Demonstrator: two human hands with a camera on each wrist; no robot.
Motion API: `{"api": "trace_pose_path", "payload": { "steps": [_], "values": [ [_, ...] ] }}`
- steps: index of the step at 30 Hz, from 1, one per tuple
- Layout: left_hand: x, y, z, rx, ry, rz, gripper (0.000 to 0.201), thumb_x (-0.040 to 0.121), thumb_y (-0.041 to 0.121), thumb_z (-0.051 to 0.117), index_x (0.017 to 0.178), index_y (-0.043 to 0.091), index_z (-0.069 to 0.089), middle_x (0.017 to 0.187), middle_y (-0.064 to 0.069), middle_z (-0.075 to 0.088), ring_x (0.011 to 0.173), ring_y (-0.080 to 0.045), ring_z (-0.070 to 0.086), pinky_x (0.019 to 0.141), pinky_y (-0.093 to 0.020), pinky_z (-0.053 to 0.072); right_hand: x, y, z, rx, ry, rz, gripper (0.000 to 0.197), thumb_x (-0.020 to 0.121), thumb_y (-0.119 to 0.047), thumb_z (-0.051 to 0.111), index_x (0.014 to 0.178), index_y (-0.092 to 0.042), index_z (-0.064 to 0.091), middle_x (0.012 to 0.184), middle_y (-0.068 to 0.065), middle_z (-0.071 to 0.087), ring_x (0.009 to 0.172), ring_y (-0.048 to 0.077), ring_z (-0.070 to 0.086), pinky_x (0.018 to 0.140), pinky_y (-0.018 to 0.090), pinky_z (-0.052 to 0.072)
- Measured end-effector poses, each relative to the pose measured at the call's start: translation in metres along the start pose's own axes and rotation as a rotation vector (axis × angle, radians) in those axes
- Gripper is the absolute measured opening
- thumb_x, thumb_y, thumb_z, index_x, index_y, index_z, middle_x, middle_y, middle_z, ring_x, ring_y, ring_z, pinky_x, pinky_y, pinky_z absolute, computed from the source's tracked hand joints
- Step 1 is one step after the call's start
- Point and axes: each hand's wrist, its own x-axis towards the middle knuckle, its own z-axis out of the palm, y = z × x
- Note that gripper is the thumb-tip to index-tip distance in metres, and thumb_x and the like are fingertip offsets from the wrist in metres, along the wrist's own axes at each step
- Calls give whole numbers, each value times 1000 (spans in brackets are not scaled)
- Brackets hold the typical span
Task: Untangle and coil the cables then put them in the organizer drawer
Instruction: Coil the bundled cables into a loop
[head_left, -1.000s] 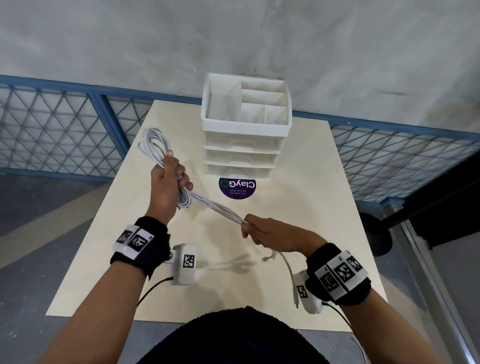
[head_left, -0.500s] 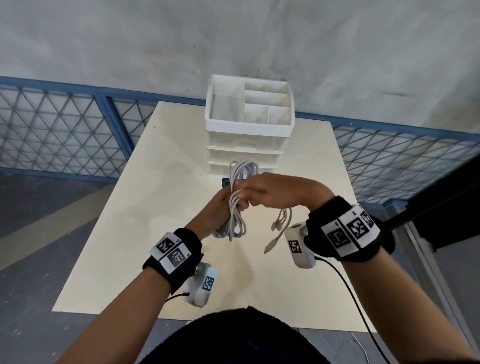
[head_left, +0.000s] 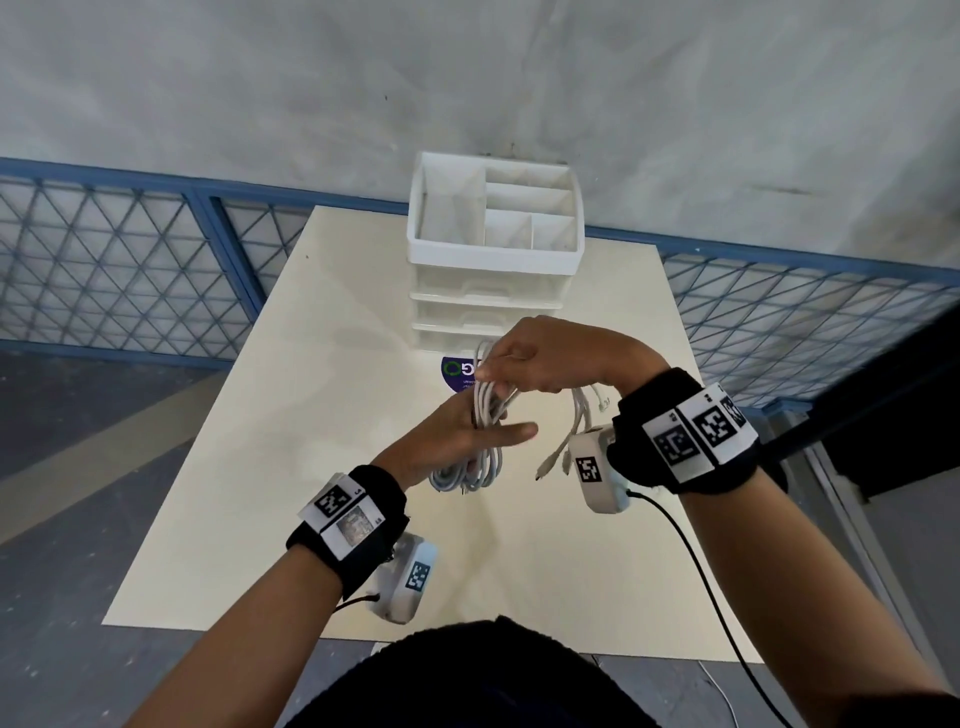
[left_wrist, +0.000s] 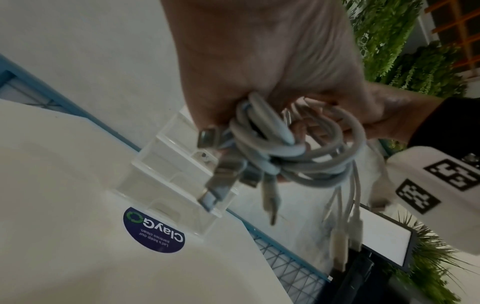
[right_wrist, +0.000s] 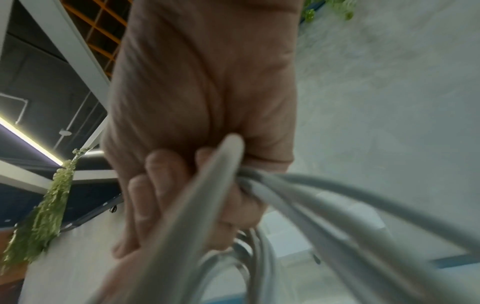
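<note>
Cables (head_left: 485, 415): white USB bundle, coiled into loops, held in the air above the middle of the worktop (head_left: 260, 415), just in front of the organizer.

Left to right:
- Blue mesh fence (head_left: 104, 270) runs behind the worktop's far edge, concrete wall beyond it.
- Left hand (head_left: 462, 441) is under the coil, fingers wrapped around the looped strands; lower loops hang below the palm. In the left wrist view the coil (left_wrist: 298, 148) sits bunched in the grip, with several metal USB plugs (left_wrist: 215, 191) dangling from it, blurred.
- Round dark-blue ClayGo sticker (head_left: 457, 371) lies on the worktop right in front of the organizer, partly hidden by the cables.
- Drawer organizer (head_left: 496, 249): white, stacked drawers all closed, open divided tray on top, at the far middle of the worktop.
- Right hand (head_left: 561, 358) is above the left, palm down, fingers curled and pinching the top of the coil. In the right wrist view strands (right_wrist: 285, 195) pass through its clenched fingers.
- Loose cable tails with plugs (head_left: 563, 452) hang below the right wrist, clear of the worktop.
</note>
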Motion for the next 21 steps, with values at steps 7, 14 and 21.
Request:
{"api": "trace_pose_path", "payload": {
  "steps": [7, 14, 21],
  "values": [
    [0, -13, 5, 18, -97, -278, 22, 78, 9, 61, 99, 9, 53, 95, -6, 51, 95, -17, 47, 88, -26, 38, 5, -5, -14, -42, 85, 43, 41, 61, -41, 84, 79, -13, 60, 47, -6, 52, 38, 2, 44, 49, 20, 36],
    [-8, -19, -15, -148, -201, -189, 26, 73, -2, 54, 93, 14, 49, 85, -1, 49, 78, -1, 62, 76, -16, 49, -3, 17, -19, 111, 49, 58, 36, 71, -38, 78, 82, -12, 55, 50, -5, 48, 45, 9, 36, 45, 18, 27],
    [-14, -29, -22, -254, -191, -171, 15, 83, -2, 54, 89, 11, 49, 77, 5, 50, 67, -9, 60, 66, -18, 49, -6, 42, -6, 170, 184, 22, 32, 87, -38, 61, 86, -5, 61, 68, 8, 56, 55, 5, 38, 56, 19, 31]
  ]
}}
